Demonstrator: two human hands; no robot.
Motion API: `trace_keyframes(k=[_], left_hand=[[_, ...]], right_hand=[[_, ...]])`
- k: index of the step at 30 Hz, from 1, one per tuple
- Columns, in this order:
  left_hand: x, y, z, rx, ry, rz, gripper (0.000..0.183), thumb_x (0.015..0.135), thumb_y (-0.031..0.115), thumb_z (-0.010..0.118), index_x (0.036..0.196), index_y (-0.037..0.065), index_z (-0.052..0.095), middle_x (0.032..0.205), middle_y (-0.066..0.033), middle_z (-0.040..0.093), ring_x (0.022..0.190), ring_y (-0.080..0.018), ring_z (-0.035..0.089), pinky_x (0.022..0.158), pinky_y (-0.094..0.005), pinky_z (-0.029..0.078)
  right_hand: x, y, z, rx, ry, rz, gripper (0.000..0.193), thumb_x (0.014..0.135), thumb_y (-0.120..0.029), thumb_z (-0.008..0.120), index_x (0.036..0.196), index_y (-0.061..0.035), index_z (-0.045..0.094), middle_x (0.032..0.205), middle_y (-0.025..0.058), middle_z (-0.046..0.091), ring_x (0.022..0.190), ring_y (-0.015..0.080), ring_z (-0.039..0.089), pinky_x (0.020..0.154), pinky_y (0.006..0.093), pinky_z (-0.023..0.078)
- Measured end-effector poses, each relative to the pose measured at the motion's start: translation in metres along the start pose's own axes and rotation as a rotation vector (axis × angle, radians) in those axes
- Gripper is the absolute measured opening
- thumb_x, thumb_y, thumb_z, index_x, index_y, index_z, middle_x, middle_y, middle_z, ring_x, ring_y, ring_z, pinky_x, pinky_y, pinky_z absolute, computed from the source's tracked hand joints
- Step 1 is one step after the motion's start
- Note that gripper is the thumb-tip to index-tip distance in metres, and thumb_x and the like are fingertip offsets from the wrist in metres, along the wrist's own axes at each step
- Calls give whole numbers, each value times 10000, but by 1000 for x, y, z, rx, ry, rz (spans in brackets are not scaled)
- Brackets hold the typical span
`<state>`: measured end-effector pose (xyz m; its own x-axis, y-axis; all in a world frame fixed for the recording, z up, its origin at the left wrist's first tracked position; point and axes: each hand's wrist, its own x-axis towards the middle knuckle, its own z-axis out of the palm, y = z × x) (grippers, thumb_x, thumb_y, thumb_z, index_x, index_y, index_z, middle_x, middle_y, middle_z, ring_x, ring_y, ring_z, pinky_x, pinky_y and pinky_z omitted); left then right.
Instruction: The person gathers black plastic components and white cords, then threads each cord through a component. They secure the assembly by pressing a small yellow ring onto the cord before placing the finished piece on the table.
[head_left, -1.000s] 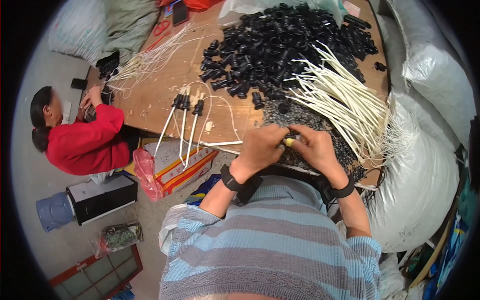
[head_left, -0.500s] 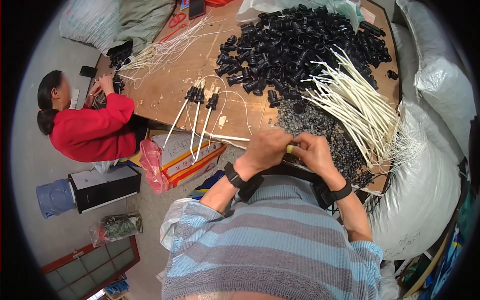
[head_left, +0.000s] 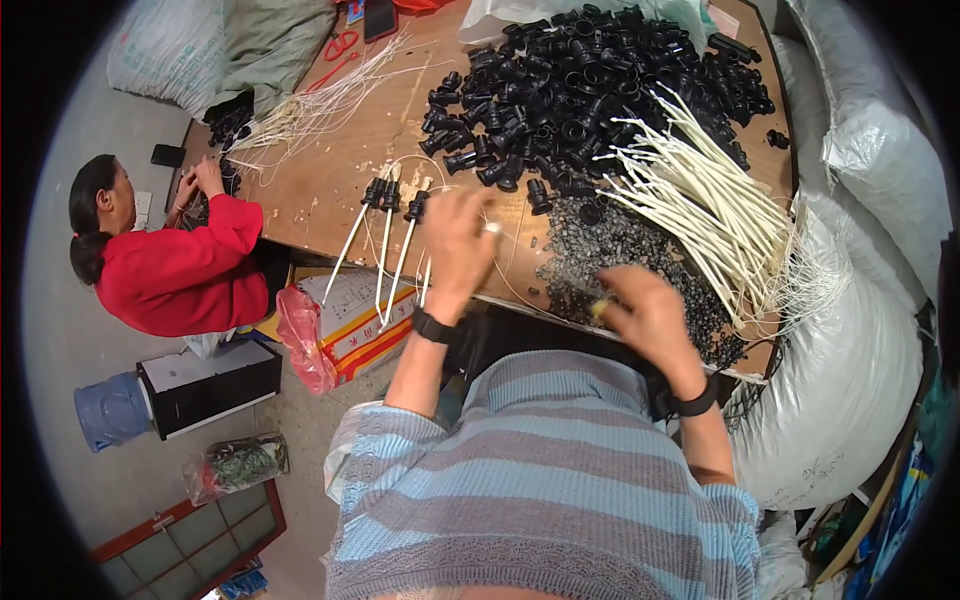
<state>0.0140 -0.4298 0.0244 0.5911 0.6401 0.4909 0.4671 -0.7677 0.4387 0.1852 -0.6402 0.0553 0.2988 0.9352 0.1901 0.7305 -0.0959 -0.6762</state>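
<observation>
Seemingly left hand (head_left: 458,235) pinches white cord (head_left: 487,228) above table (head_left: 340,190).

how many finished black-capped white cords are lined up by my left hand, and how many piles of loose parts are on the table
Finished black-capped white cords beside the left hand: 3
Pile of large black sockets: 1
Pile of small black bits, by the right hand: 1
Bundle of loose white cords: 1
Total: 6
</observation>
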Motion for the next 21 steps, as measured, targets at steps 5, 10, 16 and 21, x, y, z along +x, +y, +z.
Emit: trace_keyframes(k=[5,10,16,21], left_hand=[[13,30,35,-131,-186,-40,257,756,81,675,1013,75,697,1047,-96,618,961,-265,578,828,-375,478],[16,28,34,-130,-73,-42,257,758,134,685,1008,78,710,1017,-100,603,961,-269,588,791,-370,482],[14,25,44,-118,-238,-73,147,726,144,698,803,42,627,957,-130,606,849,-321,600,716,-395,476],[11,27,36,-79,-259,-163,217,663,51,708,855,35,607,791,-134,562,804,-303,563,678,-421,461]], right_hand=[[-14,11,-13,328,-422,133,166,804,-113,669,944,-37,716,780,138,685,677,277,663,620,356,512],[-20,-11,-2,558,-653,165,192,804,-126,673,973,-42,709,817,129,698,695,269,670,641,350,517],[-9,31,-37,-217,284,306,103,767,-130,686,854,-77,694,785,128,663,686,329,638,581,398,484],[-30,67,-42,-584,194,424,118,749,-72,682,849,-49,624,780,100,627,702,353,595,607,436,445]])
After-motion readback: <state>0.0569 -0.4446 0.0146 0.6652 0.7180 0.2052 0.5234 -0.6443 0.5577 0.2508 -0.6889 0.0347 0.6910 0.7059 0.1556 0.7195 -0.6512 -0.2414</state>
